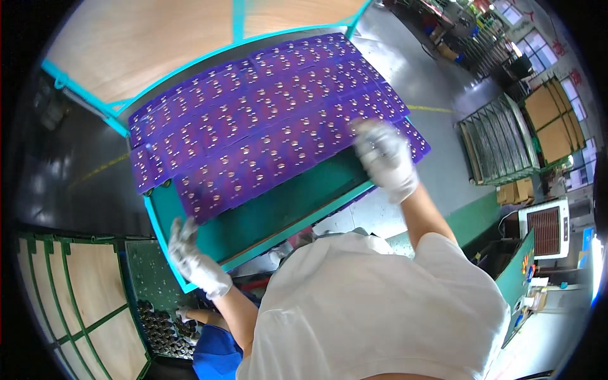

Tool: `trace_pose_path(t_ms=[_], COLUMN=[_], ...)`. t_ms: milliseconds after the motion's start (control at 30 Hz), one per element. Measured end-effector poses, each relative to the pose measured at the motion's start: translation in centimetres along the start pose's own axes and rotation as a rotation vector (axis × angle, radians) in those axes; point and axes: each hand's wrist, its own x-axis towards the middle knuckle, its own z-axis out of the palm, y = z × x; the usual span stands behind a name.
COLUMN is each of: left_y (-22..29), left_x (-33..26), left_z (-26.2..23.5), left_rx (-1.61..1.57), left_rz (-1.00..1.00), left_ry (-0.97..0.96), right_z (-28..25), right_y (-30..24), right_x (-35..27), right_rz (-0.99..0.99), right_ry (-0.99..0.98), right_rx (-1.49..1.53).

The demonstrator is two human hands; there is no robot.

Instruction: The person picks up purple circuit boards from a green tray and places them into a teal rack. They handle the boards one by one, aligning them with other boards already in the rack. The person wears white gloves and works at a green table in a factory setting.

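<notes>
Purple sheets (278,107) dotted with rows of small shiny round metal-like pieces cover most of a green-topped table (285,206) with a turquoise frame. A bare green strip shows along the side nearest me. My left hand (197,261), in a white glove, is by the table's near left corner. Its fingers point up toward the sheet's corner, look apart and hold nothing that I can see. Over the right part of the sheets is my right hand (386,161), also in a white glove. Motion smears its fingers, and whether it touches a sheet is unclear.
Beyond the table rises a wood panel (158,47) in a turquoise frame. At lower left, a person in blue (217,354) reaches with gloved hands toward dark round parts (166,332). Wire racks (500,142) and a white air cooler (546,229) stand at right.
</notes>
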Motion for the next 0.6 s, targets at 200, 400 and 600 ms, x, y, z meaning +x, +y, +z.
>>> trace_pose_path(t_ms=[200, 400, 600], left_y=[2.3, 1.1, -1.2], left_x=[-8.8, -17.2, -20.5], left_z=[15.7, 25.8, 32.7], left_rx=[0.108, 0.727, 0.887], left_rz=[-0.266, 0.290, 0.299], left_ry=[-0.594, -0.939, -0.733], right_z=[-10.3, -8.3, -4.3], right_y=[20.2, 28.1, 30.6], right_x=[-11.9, -22.7, -21.6], right_rz=[0.675, 0.644, 0.345], right_ry=[0.698, 0.085, -0.162], right_rx=[0.273, 0.029, -0.168])
